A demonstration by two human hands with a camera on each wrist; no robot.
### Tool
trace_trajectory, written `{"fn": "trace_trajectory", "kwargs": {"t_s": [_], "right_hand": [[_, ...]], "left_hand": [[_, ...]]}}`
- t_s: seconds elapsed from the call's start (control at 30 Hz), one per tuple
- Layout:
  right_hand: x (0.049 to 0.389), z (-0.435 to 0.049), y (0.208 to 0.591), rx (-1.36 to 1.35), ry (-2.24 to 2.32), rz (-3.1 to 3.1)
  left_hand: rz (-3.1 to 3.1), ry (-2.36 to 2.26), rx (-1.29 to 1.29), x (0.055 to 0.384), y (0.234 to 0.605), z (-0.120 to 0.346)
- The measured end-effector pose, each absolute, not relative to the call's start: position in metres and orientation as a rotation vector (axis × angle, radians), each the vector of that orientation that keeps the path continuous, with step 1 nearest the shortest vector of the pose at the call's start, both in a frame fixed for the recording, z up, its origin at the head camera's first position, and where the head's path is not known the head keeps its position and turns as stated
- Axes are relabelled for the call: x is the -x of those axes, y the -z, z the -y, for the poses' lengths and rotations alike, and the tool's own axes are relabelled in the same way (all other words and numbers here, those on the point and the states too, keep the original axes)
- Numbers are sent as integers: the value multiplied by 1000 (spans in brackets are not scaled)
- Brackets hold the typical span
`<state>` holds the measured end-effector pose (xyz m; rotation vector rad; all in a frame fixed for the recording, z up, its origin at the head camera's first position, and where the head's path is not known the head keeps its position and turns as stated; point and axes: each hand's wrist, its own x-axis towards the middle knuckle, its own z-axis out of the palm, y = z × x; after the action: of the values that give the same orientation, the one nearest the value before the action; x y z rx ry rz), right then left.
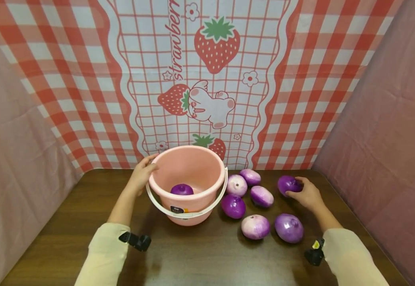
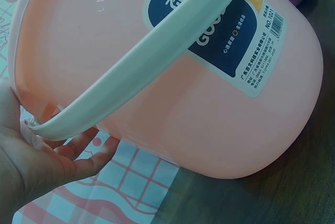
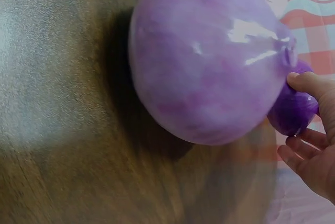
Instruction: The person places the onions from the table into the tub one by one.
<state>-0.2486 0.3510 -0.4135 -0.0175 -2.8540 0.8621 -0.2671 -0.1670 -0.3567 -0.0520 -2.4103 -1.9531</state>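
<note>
My left hand (image 1: 143, 175) grips the rim of a pink bucket (image 1: 187, 157) on its left side, near where the white handle (image 2: 141, 62) joins it. That handle hangs down across the bucket's front, over a dark label (image 2: 230, 41). Inside the bucket lies one purple onion (image 1: 182, 189). At the right, my right hand (image 1: 308, 194) holds a dark purple onion (image 1: 287, 185) between thumb and fingers. In the right wrist view a paler purple onion (image 3: 204, 62) fills the foreground and partly covers the held onion (image 3: 294, 109).
Several purple and white onions lie between bucket and right hand, among them a white-topped onion (image 1: 237, 185) and a pale onion (image 1: 255, 227) nearer the front. A checked strawberry cloth (image 1: 216, 47) hangs behind the brown table (image 1: 179, 258). Pink cloths flank both sides.
</note>
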Motion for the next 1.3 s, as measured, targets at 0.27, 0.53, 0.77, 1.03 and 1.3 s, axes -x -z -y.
{"fn": "trace_trajectory", "kwargs": {"t_s": [0.27,0.53,0.77,1.03,1.3], "right_hand": [[249,-354,401,6,-877,2828],[248,-357,390,-9,-878,2813],[248,-356,381,-14,-911,2796],[250,-352,374,-14,-924,2806],[253,-347,367,-29,-883,2808]], "left_hand": [[2415,1952,27,265,356,166],[2425,1950,24,265,355,166],[2434,1929,41,265,355,166],[2430,1935,33,265,355,166],[2425,1936,20,265,355,165]]}}
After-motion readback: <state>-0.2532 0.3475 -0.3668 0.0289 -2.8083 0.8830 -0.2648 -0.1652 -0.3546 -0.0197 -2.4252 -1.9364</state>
